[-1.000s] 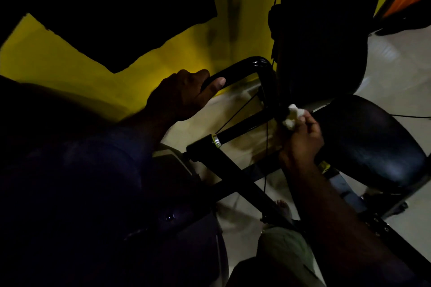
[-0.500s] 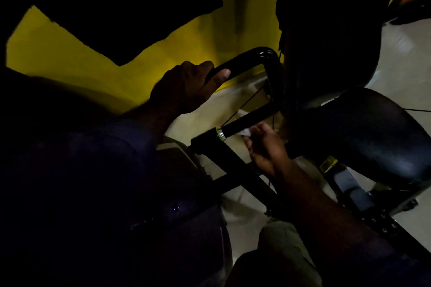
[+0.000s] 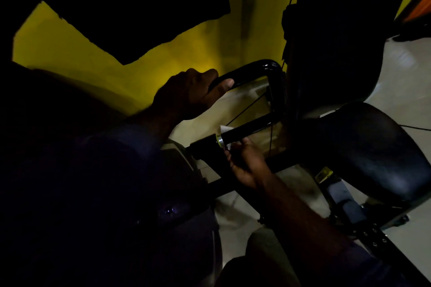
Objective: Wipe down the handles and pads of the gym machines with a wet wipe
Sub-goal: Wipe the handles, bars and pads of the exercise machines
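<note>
A glossy black U-shaped handle bar point(image 3: 263, 67) of a gym machine curves in the middle of the dim view. My left hand point(image 3: 191, 93) is closed around its upper arm. The lower arm point(image 3: 247, 129) runs down-left to a silver ring point(image 3: 219, 141) and a thicker black grip point(image 3: 203, 147). My right hand point(image 3: 247, 163) holds a white wet wipe point(image 3: 227, 129) wrapped around the lower arm, right beside the ring. Most of the wipe is hidden behind the bar and my fingers.
A black seat pad point(image 3: 373, 151) lies to the right and a black back pad point(image 3: 333, 42) rises above it. A yellow wall point(image 3: 163, 58) is behind. Black frame tubes point(image 3: 235, 189) cross the pale floor point(image 3: 235, 212) below. Thin cables point(image 3: 247, 109) run by the handle.
My right hand has slid the wipe down-left along the lower bar, from the bend beside the seat to the silver ring. My left hand has kept its hold on the upper bar.
</note>
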`<state>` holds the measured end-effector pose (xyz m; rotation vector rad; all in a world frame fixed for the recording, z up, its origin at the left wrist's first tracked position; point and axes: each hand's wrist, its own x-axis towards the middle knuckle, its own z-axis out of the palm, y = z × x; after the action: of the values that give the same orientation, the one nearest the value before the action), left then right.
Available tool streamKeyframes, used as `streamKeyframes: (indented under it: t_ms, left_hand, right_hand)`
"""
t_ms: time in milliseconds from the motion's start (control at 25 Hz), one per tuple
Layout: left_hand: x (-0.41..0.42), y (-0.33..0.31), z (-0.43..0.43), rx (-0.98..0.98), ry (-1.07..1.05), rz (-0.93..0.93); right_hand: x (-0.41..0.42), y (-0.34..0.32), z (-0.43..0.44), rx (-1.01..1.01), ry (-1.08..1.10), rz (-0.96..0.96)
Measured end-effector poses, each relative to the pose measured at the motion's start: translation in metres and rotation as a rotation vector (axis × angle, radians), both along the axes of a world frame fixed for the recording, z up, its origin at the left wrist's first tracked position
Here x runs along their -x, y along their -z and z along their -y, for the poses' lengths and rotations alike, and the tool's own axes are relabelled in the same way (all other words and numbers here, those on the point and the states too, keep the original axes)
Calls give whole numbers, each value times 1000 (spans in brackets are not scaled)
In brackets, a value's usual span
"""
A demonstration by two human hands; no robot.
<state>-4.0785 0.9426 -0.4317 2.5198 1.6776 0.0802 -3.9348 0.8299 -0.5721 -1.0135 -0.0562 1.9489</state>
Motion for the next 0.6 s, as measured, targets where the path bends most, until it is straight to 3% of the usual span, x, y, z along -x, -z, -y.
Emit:
streamKeyframes:
  t_ms: [120,200,440,600]
  left_hand:
    - [-1,0,-1,1,7,-8]
    - [0,0,-1,-11,13,-17]
    - [-2,-2,0,-3,4,-14]
    - [-1,0,-1,-14,8,-17]
  right_hand:
    - [-54,-8,-25,56,167,-90]
    - [-92,-12,-42,86,310,-41]
    - [-103,-17,-33,-13,14,219]
    - [-130,-20,-44,-61,-13,330]
